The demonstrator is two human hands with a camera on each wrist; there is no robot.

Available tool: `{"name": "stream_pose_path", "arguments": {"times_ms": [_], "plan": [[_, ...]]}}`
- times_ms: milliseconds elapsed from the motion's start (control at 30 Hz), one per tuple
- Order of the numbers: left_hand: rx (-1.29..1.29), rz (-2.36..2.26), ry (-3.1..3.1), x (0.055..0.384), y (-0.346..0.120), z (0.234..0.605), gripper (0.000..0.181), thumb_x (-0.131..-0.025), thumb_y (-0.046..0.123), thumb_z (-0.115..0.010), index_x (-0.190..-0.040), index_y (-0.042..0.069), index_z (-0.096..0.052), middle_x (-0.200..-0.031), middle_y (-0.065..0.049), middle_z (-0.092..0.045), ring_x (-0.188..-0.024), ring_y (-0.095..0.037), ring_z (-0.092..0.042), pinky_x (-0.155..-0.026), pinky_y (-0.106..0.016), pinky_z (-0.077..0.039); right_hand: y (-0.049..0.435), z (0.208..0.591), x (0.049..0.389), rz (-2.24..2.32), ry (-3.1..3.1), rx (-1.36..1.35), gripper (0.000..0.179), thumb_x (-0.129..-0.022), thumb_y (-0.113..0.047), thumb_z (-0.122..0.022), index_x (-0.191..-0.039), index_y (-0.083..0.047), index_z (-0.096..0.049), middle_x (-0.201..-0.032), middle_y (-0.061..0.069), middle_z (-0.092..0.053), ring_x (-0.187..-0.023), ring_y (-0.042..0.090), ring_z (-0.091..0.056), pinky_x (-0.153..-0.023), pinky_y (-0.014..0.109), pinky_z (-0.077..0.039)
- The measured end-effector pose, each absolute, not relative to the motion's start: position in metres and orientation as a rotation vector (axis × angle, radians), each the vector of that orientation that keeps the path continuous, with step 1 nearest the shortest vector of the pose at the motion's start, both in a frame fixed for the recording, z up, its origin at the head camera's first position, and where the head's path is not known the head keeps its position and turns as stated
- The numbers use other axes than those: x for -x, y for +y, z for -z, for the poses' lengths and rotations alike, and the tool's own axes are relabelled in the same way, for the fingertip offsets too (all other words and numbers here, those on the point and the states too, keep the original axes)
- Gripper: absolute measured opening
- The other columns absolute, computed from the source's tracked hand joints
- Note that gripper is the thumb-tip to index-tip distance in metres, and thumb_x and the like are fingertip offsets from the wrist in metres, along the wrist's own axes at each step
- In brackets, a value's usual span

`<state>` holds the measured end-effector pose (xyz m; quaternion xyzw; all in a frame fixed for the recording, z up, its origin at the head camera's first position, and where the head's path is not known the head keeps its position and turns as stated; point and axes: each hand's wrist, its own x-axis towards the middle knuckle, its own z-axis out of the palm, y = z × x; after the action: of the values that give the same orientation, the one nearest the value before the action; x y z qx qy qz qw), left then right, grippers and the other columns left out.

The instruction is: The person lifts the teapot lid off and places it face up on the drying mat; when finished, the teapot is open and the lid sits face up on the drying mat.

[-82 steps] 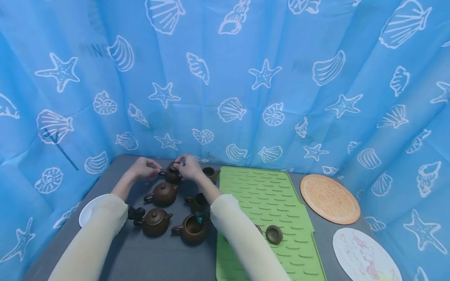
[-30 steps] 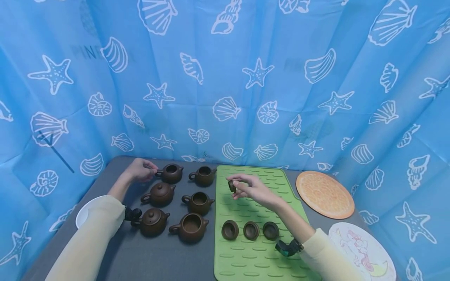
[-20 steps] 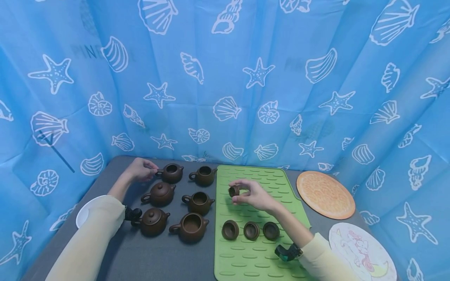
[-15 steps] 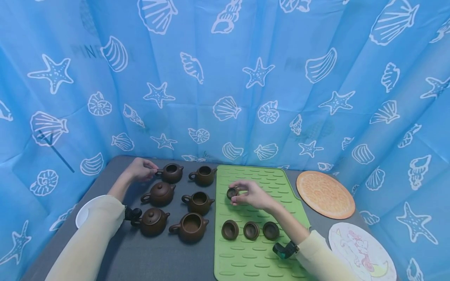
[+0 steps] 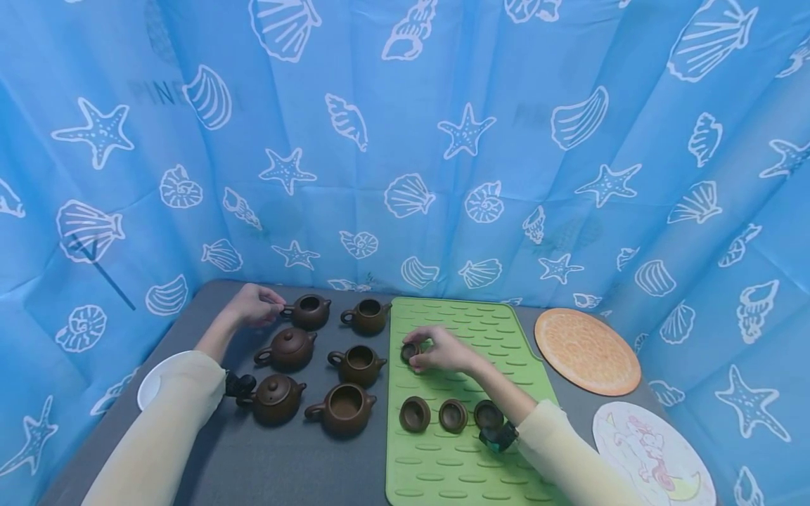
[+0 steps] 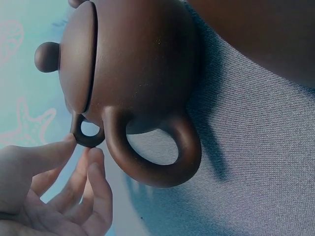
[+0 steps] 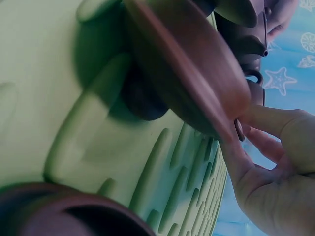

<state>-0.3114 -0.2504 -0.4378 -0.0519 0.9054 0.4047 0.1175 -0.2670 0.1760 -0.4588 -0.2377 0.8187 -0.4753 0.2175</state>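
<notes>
My left hand (image 5: 256, 306) pinches the handle of the far-left brown teapot (image 5: 311, 318), which stands lidless; thumb and fingertips (image 6: 96, 157) meet its handle in the left wrist view. Over the green mat (image 5: 436, 478), near its left edge, my right hand (image 5: 439, 349) holds a small teapot lid (image 5: 410, 353) between thumb and fingers, hollow side up. I cannot tell whether that lid touches the mat. Nearer to me, three lids lie hollow side up in a row: a left one (image 5: 414, 414), a middle one (image 5: 453, 416) and a right one (image 5: 486, 413), partly behind the wrist camera.
Two lidded teapots, a middle one (image 5: 291, 350) and a near one (image 5: 275, 400), stand in front of the held teapot. Three open pots line the mat's left edge, the nearest pot (image 5: 345, 410) widest. An orange round mat (image 5: 588, 351) and white plates (image 5: 654, 453) lie outward.
The right hand has lifted the lid off the far-left teapot, carried it right over the mat, turned it hollow side up and lowered it. The left hand has stayed at the handle.
</notes>
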Motion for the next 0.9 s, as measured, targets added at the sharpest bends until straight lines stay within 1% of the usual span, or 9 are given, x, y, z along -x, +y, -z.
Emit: {"name": "stream_pose_path", "arguments": {"times_ms": [133, 233, 400, 500, 567, 700, 800, 900], "plan": [[0.149, -1.185, 2.647, 0.3108, -0.2505, 0.4369, 0.027, -0.109, 0.013, -0.059, -0.127, -0.004, -0.071, -0.128, -0.028, -0.071, -0.118, -0.043, -0.073, -0.097, -0.053, -0.065, 0.1751, 0.4590, 0.2688, 1.281, 2.278, 0.681, 0.044, -0.096, 0.012, -0.070, -0.138, 0.016, -0.060, -0.132, 0.037, -0.062, -0.085, 0.030, -0.081, -0.081, 0.037, -0.070], [0.143, -1.188, 2.647, 0.3108, -0.2504, 0.4369, 0.027, -0.109, 0.013, -0.058, -0.127, -0.004, -0.071, -0.128, -0.028, -0.071, -0.118, -0.043, -0.073, -0.097, -0.053, -0.065, 0.1752, 0.4601, 0.2696, 1.263, 2.288, 0.700, 0.044, -0.096, 0.011, -0.070, -0.138, 0.015, -0.059, -0.135, 0.037, -0.060, -0.084, 0.031, -0.081, -0.079, 0.036, -0.070], [0.139, -1.193, 2.648, 0.3091, -0.2509, 0.4373, 0.028, -0.110, 0.013, -0.058, -0.128, -0.004, -0.070, -0.129, -0.029, -0.070, -0.120, -0.045, -0.072, -0.099, -0.054, -0.064, 0.1757, 0.4621, 0.2703, 1.202, 2.339, 0.744, 0.046, -0.095, 0.007, -0.075, -0.139, 0.012, -0.060, -0.140, 0.036, -0.060, -0.073, 0.024, -0.078, -0.073, 0.034, -0.069], [0.135, -1.193, 2.647, 0.3076, -0.2512, 0.4377, 0.028, -0.110, 0.014, -0.058, -0.128, -0.004, -0.070, -0.130, -0.030, -0.070, -0.120, -0.045, -0.072, -0.100, -0.055, -0.064, 0.1757, 0.4624, 0.2701, 1.171, 2.365, 0.769, 0.048, -0.094, 0.004, -0.078, -0.139, 0.010, -0.062, -0.138, 0.034, -0.061, -0.064, 0.020, -0.073, -0.069, 0.035, -0.068], [0.129, -1.195, 2.648, 0.3071, -0.2513, 0.4380, 0.028, -0.111, 0.015, -0.058, -0.128, -0.004, -0.070, -0.131, -0.030, -0.070, -0.120, -0.045, -0.073, -0.100, -0.054, -0.064, 0.1754, 0.4621, 0.2700, 1.165, 2.369, 0.781, 0.048, -0.094, 0.003, -0.078, -0.139, 0.010, -0.062, -0.136, 0.034, -0.062, -0.061, 0.020, -0.070, -0.068, 0.035, -0.068], [0.117, -1.202, 2.648, 0.3059, -0.2511, 0.4371, 0.029, -0.111, 0.015, -0.058, -0.129, -0.005, -0.070, -0.130, -0.030, -0.070, -0.118, -0.044, -0.073, -0.098, -0.053, -0.065, 0.1751, 0.4615, 0.2699, 1.159, 2.373, 0.785, 0.049, -0.094, 0.003, -0.078, -0.140, 0.009, -0.062, -0.136, 0.032, -0.063, -0.061, 0.023, -0.070, -0.064, 0.035, -0.066], [0.114, -1.205, 2.647, 0.3043, -0.2512, 0.4353, 0.029, -0.111, 0.016, -0.058, -0.129, -0.005, -0.069, -0.129, -0.030, -0.070, -0.116, -0.043, -0.074, -0.097, -0.052, -0.065, 0.1752, 0.4614, 0.2700, 1.150, 2.382, 0.768, 0.050, -0.094, 0.001, -0.079, -0.141, 0.007, -0.062, -0.140, 0.030, -0.063, -0.063, 0.026, -0.073, -0.059, 0.033, -0.062], [0.104, -1.212, 2.642, 0.3028, -0.2520, 0.4335, 0.030, -0.111, 0.016, -0.058, -0.131, -0.005, -0.068, -0.129, -0.030, -0.070, -0.115, -0.042, -0.074, -0.096, -0.051, -0.065, 0.1756, 0.4611, 0.2701, 1.160, 2.380, 0.750, 0.051, -0.094, 0.001, -0.079, -0.142, 0.006, -0.061, -0.143, 0.031, -0.061, -0.063, 0.027, -0.073, -0.059, 0.032, -0.062]]}}
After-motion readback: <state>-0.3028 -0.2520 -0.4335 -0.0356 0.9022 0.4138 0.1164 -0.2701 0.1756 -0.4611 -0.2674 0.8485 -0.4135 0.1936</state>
